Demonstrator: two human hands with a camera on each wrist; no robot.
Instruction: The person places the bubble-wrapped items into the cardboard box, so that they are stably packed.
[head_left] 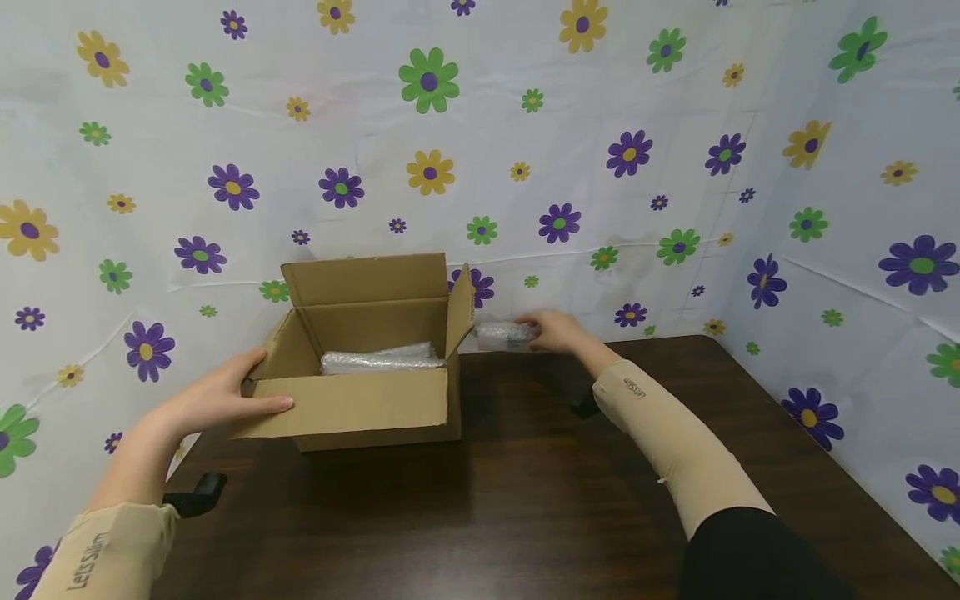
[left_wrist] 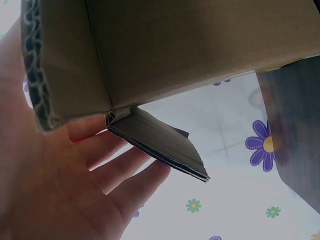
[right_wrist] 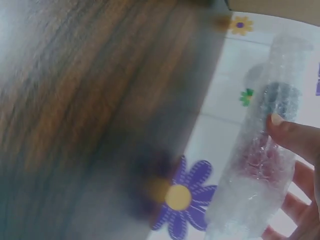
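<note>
An open cardboard box stands on the table with its flaps raised or folded outward. Inside it lie bubble-wrapped packages. My left hand holds the box at its front left corner, thumb over the front flap; in the left wrist view the fingers reach behind a folded flap. To the right of the box, my right hand grips a bubble-wrapped package, long and narrow. Something dark and something reddish show through its wrap, their kind unclear. The thumb lies across its front.
The box stands on a dark brown wooden table, toward its back left. A white flowered cloth hangs close behind the table and along its right side. The box's right flap stands up between the box's inside and my right hand.
</note>
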